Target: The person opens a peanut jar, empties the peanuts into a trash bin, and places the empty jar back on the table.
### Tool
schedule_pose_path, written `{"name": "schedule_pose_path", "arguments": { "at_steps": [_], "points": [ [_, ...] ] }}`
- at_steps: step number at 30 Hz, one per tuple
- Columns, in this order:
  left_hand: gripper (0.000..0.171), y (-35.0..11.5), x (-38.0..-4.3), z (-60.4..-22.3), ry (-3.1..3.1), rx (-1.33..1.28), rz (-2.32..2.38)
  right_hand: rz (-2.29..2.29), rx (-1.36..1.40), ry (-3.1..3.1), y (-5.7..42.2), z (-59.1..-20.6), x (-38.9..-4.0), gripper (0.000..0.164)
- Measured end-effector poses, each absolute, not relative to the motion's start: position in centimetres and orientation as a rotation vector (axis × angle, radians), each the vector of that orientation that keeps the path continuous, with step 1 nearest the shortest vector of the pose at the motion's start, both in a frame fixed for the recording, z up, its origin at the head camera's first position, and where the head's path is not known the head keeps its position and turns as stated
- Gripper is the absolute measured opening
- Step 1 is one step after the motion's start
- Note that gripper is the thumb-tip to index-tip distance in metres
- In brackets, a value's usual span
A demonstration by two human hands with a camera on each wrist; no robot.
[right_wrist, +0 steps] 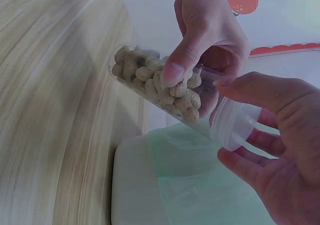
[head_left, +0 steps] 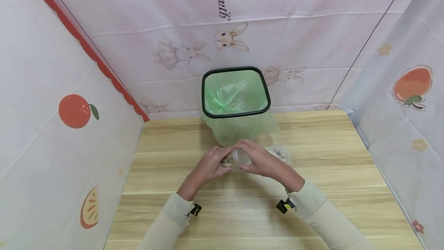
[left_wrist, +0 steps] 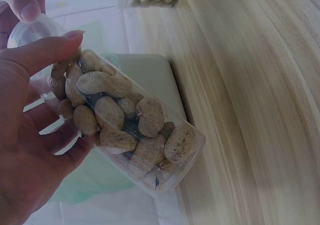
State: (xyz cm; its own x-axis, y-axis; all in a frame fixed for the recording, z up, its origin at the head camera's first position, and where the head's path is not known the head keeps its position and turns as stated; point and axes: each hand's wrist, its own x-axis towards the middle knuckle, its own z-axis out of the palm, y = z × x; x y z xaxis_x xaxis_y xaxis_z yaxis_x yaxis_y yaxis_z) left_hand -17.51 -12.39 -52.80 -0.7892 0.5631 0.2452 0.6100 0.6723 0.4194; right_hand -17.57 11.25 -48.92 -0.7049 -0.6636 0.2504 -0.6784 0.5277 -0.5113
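Note:
A clear jar of unshelled peanuts (left_wrist: 125,112) is tilted in the air over the table's middle. My left hand (head_left: 210,163) grips it around the body, near its mouth, with the thumb on one side. My right hand (head_left: 260,160) holds the translucent screw lid (right_wrist: 234,124) at the jar's mouth, fingers curled around its rim. Whether the lid's thread is engaged I cannot tell. Beside my right hand stands a second clear jar (head_left: 285,154) with pale, nut-like pieces inside, partly hidden by that hand in the head view.
Beyond my hands, against the back curtain, stands a bin with a black rim (head_left: 236,115) and a green bag liner (head_left: 239,128) hanging over its front. The wooden table (head_left: 322,173) meets printed curtains at the back and both sides.

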Motion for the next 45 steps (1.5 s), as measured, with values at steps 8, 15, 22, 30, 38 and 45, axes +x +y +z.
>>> {"name": "schedule_pose_path", "arguments": {
  "at_steps": [8,15,22,30,38,45],
  "points": [
    [0.057,-12.2,-17.7,-52.9,-2.729,-0.975,-0.711,0.969,1.019,-2.755,11.0,-49.2,-17.5,0.078],
    [0.054,-12.1,-17.6,-53.0,-2.729,-0.957,-0.641,1.120,0.751,-2.890,10.4,-49.1,-17.3,0.080],
    [0.051,-12.1,-17.6,-53.1,-2.695,-0.955,-0.632,1.152,0.670,-2.894,10.2,-49.1,-17.4,0.073],
    [0.053,-12.0,-17.6,-53.1,-2.678,-0.960,-0.638,1.148,0.702,-2.849,10.1,-49.3,-17.5,0.057],
    [0.058,-12.1,-17.5,-53.1,-2.700,-0.956,-0.649,1.136,0.734,-2.860,10.2,-49.2,-17.5,0.058],
    [0.059,-12.2,-17.4,-53.0,-2.726,-0.957,-0.687,1.093,0.819,-2.812,10.5,-49.3,-17.5,0.053]
  ]
}}
